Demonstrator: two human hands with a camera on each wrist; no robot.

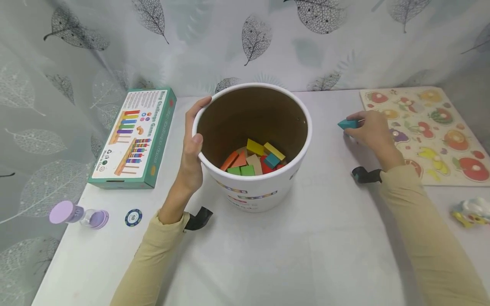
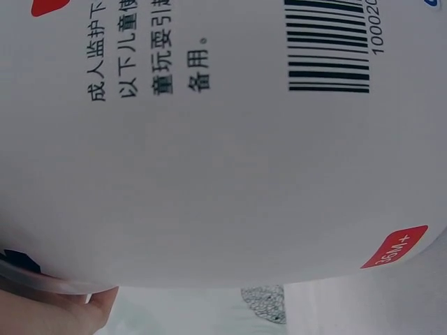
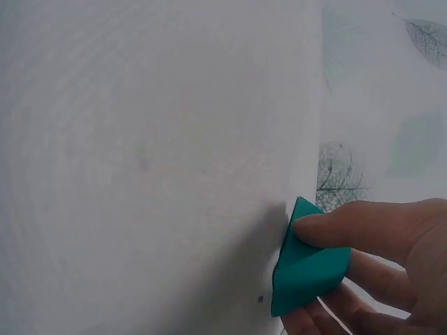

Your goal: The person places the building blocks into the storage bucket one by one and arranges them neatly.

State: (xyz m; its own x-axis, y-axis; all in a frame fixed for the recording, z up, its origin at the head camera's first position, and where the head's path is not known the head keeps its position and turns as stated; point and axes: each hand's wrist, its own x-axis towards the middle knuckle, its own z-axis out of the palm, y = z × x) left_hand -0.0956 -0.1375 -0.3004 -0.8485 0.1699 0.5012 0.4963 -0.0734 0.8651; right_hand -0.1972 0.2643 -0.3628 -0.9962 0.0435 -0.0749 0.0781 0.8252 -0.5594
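A large white bucket (image 1: 252, 197) stands in the middle of the table, with several coloured blocks (image 1: 246, 159) lying at its bottom. My left hand (image 1: 190, 157) holds its rim at the left side, the thumb over the edge and the fingers along the outside. In the left wrist view the bucket's printed wall (image 2: 223, 174) fills most of the picture. Right of the bucket, my right hand (image 1: 370, 131) pinches a teal triangular block (image 1: 348, 124) between thumb and fingers. The right wrist view shows this block (image 3: 307, 269) close over the white tabletop.
At left lies a green and white game box (image 1: 132, 136). In front of it are a purple hourglass (image 1: 80, 215) and a round chip (image 1: 133, 217). A wooden fruit puzzle board (image 1: 440, 136) lies at right, near a small white and yellow object (image 1: 472, 211). A leaf-patterned curtain (image 1: 214, 38) hangs behind.
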